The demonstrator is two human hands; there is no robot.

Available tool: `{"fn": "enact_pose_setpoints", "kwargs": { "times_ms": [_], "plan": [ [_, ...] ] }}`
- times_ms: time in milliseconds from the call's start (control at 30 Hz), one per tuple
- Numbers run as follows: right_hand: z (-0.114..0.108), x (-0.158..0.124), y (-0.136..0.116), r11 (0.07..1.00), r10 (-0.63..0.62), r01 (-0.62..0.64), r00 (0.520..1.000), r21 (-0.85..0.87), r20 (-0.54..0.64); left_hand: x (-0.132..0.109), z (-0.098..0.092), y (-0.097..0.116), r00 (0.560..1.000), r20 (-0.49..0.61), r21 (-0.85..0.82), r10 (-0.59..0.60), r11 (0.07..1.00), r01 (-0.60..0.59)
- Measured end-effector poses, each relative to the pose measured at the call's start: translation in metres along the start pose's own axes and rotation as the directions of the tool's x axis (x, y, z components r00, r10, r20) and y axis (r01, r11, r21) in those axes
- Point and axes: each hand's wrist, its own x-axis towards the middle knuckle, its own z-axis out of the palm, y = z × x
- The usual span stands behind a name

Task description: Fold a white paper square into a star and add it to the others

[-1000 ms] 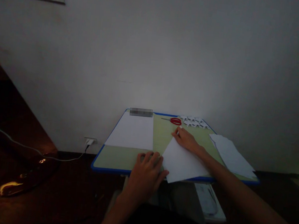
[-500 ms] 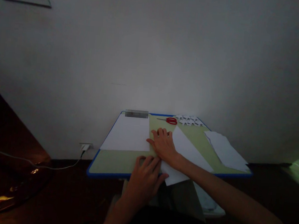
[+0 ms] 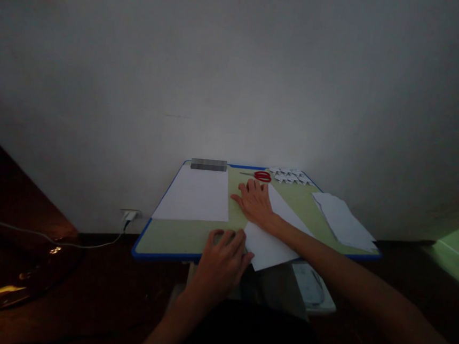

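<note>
A sheet of white paper [image 3: 269,246] lies aslant on the pale green table [image 3: 179,237], its near corner hanging over the front edge. My right hand [image 3: 254,200] rests with spread fingers on the sheet's left side, toward the back. Nearer the front edge, my left hand [image 3: 224,257] is beside the sheet's left corner, fingers bent and apart, with nothing visible held in it. Another white sheet [image 3: 195,196] lies flat at the left of the table.
Red-handled scissors [image 3: 262,176] lie at the back, beside several small folded paper pieces [image 3: 291,176]. A stack of white paper [image 3: 343,222] is at the right. A plug and cable [image 3: 129,217] are on the wall at the left.
My right hand has moved toward the back along the sheet, away from my left hand. The table and its contents appear slightly higher in view.
</note>
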Motion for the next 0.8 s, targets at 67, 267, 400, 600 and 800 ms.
{"fn": "enact_pose_setpoints", "kwargs": {
  "times_ms": [67,267,400,600,800],
  "plan": [
    [0.007,0.006,0.01,1.0,0.027,-0.027,1.0,-0.011,0.0,0.0,0.0,-0.001,1.0,-0.006,0.003,0.003,1.0,-0.003],
    [0.029,0.028,0.042,0.992,0.127,-0.126,0.992,-0.021,0.005,-0.001,-0.001,0.001,1.0,0.006,0.002,-0.008,1.0,0.008],
    [0.036,0.033,0.05,0.982,0.187,-0.187,0.982,-0.009,0.005,0.002,-0.008,0.0,0.999,0.044,-0.004,-0.027,1.0,0.028],
    [0.031,0.015,0.039,0.968,0.251,-0.251,0.968,0.014,0.011,0.015,-0.02,0.0,0.987,0.125,-0.079,-0.1,0.991,0.11],
    [0.024,0.006,0.031,0.963,0.266,-0.266,0.964,0.042,0.015,0.014,-0.005,0.008,0.996,0.086,-0.114,0.013,0.993,-0.003]
  ]
}}
